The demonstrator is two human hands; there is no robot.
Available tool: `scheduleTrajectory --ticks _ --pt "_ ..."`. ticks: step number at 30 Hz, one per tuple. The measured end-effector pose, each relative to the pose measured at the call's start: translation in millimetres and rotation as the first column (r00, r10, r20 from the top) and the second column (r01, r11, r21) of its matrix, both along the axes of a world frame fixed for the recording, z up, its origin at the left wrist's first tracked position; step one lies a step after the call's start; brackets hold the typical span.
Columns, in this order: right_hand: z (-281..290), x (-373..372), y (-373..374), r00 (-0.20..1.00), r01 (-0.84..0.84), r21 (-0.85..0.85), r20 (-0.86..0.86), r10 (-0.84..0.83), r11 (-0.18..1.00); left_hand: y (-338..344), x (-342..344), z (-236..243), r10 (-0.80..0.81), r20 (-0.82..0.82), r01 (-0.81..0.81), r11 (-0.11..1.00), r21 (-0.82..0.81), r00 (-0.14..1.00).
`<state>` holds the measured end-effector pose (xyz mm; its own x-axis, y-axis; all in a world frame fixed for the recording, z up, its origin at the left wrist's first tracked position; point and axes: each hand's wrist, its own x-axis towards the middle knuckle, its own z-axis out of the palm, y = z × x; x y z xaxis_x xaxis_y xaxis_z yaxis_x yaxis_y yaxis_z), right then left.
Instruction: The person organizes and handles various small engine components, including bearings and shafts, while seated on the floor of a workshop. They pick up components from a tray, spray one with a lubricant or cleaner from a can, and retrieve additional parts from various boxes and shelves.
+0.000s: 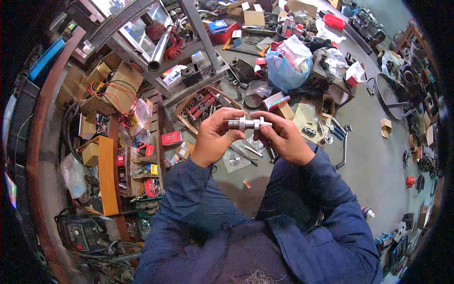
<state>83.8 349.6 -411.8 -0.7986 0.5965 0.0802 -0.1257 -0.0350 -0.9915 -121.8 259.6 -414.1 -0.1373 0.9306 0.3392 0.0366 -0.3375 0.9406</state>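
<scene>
A short, shiny metal camshaft with raised lobes lies level in front of me, above my knees. My left hand pinches its left end between thumb and fingers. At its other end, my right hand grips it with the thumb against the near side and the fingers behind. Beneath my hands, on the floor, is a clear plastic sheet with a small round metal part and slim tools on or beside it. Farther off to the left, a wooden tray holds red-handled tools.
A metal press frame rises at the far left. Open cardboard boxes and a wooden shelf stand along my left. A blue plastic bag sits ahead, near cardboard bearing small metal parts. Engine parts line the right wall.
</scene>
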Motion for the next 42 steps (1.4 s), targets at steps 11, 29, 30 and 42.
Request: scheduleTrajectory --ticks 11,29,30,42 --pt "-12.9 -4.3 11.1 0.987 -0.095 -0.186 -0.142 0.069 0.978 -2.5 6.3 15.0 0.197 -0.335 -0.181 0.980 0.079 0.922" --pt "-1.5 80.1 90.0 0.691 0.192 -0.563 -0.504 -0.519 0.803 -2.3 -15.4 -2.5 -0.117 0.625 0.247 0.961 -0.125 0.772" --pt "-4.1 107.6 102.0 0.671 0.284 -0.534 -0.483 -0.563 0.796 -7.2 -14.2 -1.2 -0.010 0.655 0.211 0.950 -0.228 0.755" --pt "-238.0 200.0 161.0 0.346 0.609 0.517 0.509 -0.789 0.601 -14.2 -9.8 -50.6 0.232 0.456 0.107 0.790 -0.604 0.859"
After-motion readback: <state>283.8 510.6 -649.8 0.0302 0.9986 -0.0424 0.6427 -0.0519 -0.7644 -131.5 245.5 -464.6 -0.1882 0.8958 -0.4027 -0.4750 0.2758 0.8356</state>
